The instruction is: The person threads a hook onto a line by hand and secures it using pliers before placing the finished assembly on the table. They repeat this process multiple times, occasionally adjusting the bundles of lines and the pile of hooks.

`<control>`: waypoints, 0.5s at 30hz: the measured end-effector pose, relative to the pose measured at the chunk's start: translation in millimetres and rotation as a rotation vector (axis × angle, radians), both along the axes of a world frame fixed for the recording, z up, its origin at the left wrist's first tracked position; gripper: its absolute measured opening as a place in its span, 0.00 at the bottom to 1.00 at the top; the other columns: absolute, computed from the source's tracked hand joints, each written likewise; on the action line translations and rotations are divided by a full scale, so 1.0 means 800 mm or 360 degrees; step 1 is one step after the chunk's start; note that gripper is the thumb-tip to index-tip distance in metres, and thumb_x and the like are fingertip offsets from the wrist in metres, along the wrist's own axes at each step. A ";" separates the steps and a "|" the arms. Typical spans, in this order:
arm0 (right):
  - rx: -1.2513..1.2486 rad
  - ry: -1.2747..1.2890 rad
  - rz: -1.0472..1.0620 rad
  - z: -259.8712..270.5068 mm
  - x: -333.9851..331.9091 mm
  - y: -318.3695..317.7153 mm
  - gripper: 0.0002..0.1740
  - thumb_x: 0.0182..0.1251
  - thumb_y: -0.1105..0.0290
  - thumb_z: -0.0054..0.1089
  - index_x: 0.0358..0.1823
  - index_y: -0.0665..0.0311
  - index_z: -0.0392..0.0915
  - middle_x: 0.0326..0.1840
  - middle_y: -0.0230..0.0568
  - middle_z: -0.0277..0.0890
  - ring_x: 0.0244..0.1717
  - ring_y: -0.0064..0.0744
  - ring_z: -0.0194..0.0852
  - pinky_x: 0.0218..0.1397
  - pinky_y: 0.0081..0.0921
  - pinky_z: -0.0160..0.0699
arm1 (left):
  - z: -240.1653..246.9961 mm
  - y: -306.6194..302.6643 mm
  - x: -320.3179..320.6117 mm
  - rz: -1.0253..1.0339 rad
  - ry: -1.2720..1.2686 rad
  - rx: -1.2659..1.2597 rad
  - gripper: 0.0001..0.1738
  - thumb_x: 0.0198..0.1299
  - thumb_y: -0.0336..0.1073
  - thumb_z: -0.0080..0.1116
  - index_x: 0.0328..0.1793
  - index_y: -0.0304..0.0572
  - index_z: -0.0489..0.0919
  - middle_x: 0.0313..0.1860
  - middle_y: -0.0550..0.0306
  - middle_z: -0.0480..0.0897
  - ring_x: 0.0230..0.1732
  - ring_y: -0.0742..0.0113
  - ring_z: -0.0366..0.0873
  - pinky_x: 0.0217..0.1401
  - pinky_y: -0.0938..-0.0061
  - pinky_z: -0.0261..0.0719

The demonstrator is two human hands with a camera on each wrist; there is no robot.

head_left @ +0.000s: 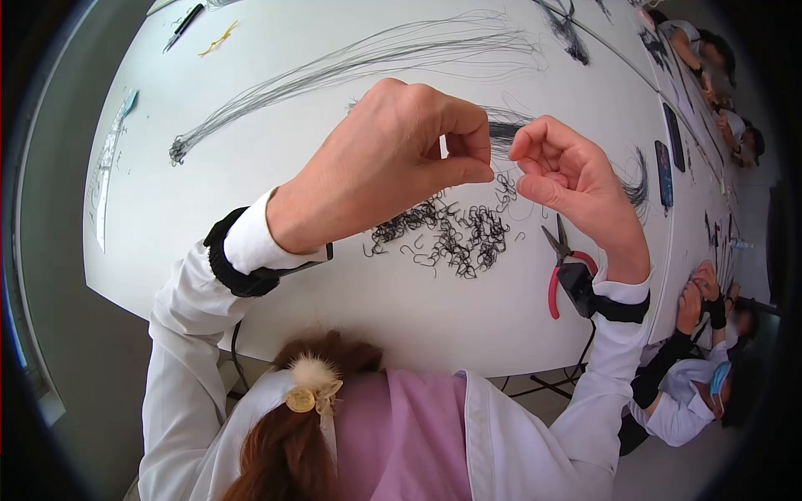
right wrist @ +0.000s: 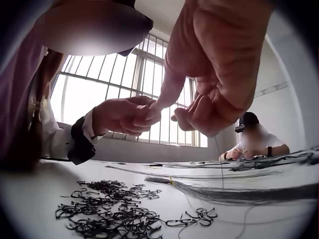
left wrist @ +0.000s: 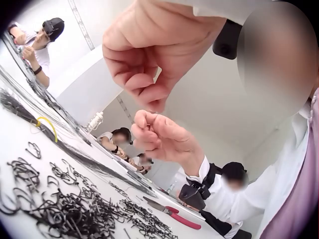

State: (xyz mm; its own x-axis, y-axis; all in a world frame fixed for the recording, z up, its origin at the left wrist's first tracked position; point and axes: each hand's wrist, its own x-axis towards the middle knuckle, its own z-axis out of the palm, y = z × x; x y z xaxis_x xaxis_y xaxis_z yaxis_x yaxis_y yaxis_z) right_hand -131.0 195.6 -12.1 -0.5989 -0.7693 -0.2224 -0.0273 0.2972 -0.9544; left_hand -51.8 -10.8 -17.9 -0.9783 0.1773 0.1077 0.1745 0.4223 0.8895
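Thumb and forefinger of my left hand [head_left: 376, 159] meet in a pinch above the table; anything between the tips is hidden. Close beside it on the right, my right hand [head_left: 576, 179] has its fingers curled toward the thumb. From that hand a thin fishing line [right wrist: 220, 154] hangs down in the right wrist view. Beneath the hands lies a loose pile of black fish hooks [head_left: 418, 220], with a few hooks [right wrist: 199, 216] apart from it. Pliers with red handles [head_left: 555, 288] lie on the table just below my right hand.
A long bundle of line [head_left: 188, 140] fans out across the far table. A dark bundle [head_left: 505, 131] lies behind the hands, partly covered. Two phones [head_left: 664, 171] lie at the right. A black pen [head_left: 184, 27] is at the back left. Other people sit along the right.
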 end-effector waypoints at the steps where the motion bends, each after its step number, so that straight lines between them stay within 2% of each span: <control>1: 0.0045 0.0129 0.0066 -0.004 0.005 0.002 0.12 0.59 0.74 0.60 0.43 0.66 0.71 0.23 0.21 0.59 0.23 0.07 0.53 0.27 0.07 0.55 | -0.001 0.004 0.001 -0.0021 -0.0012 -0.0020 0.05 0.51 0.29 0.63 0.27 0.37 0.78 0.17 0.63 0.75 0.15 0.81 0.63 0.17 0.83 0.60; 2: -0.0037 0.0113 0.0009 -0.004 0.012 0.000 0.09 0.59 0.74 0.61 0.39 0.67 0.75 0.21 0.20 0.59 0.22 0.07 0.51 0.25 0.08 0.51 | -0.005 0.008 0.002 -0.0044 0.0211 -0.0182 0.05 0.49 0.28 0.64 0.27 0.37 0.78 0.18 0.62 0.75 0.15 0.78 0.65 0.18 0.82 0.62; 3: -0.0053 0.0103 -0.0009 -0.007 0.014 0.000 0.09 0.59 0.74 0.61 0.39 0.67 0.75 0.21 0.20 0.59 0.22 0.07 0.51 0.25 0.08 0.51 | -0.010 0.012 0.004 -0.0067 0.0436 -0.0340 0.06 0.47 0.28 0.65 0.28 0.37 0.78 0.18 0.60 0.75 0.15 0.75 0.66 0.18 0.80 0.63; 4: 0.0006 0.0193 -0.0027 -0.011 0.013 0.001 0.07 0.58 0.74 0.62 0.36 0.67 0.76 0.19 0.21 0.60 0.21 0.07 0.52 0.24 0.09 0.52 | -0.013 0.015 0.005 -0.0062 0.0514 -0.0367 0.07 0.45 0.27 0.65 0.28 0.36 0.77 0.18 0.58 0.75 0.17 0.70 0.70 0.20 0.79 0.67; 6: -0.0022 0.0350 -0.0081 -0.015 0.020 -0.002 0.05 0.57 0.74 0.63 0.26 0.68 0.79 0.14 0.22 0.64 0.20 0.07 0.56 0.23 0.10 0.55 | -0.013 0.020 0.008 -0.0064 0.0525 -0.0422 0.07 0.46 0.27 0.65 0.28 0.36 0.77 0.19 0.58 0.76 0.18 0.70 0.71 0.21 0.78 0.68; 11: -0.0074 0.0393 -0.0008 -0.022 0.025 0.010 0.05 0.56 0.75 0.63 0.25 0.69 0.79 0.14 0.23 0.65 0.19 0.08 0.57 0.23 0.12 0.59 | -0.010 0.019 0.030 -0.0011 0.0415 -0.0523 0.06 0.47 0.26 0.64 0.28 0.36 0.76 0.21 0.57 0.78 0.18 0.69 0.73 0.23 0.78 0.71; 13: 0.0140 0.0485 -0.0096 -0.018 0.020 0.014 0.05 0.57 0.74 0.62 0.26 0.68 0.79 0.16 0.23 0.66 0.21 0.09 0.59 0.25 0.12 0.60 | -0.016 0.014 0.042 -0.0007 0.0333 -0.0581 0.06 0.47 0.27 0.64 0.29 0.37 0.76 0.22 0.56 0.78 0.19 0.68 0.74 0.23 0.78 0.71; 15: -0.0015 0.0544 -0.0151 -0.031 0.005 0.016 0.06 0.58 0.73 0.61 0.27 0.68 0.78 0.18 0.23 0.67 0.22 0.10 0.60 0.27 0.11 0.61 | -0.020 0.017 0.052 -0.0020 0.0245 -0.0640 0.07 0.47 0.27 0.64 0.30 0.37 0.76 0.23 0.56 0.78 0.20 0.67 0.74 0.23 0.77 0.72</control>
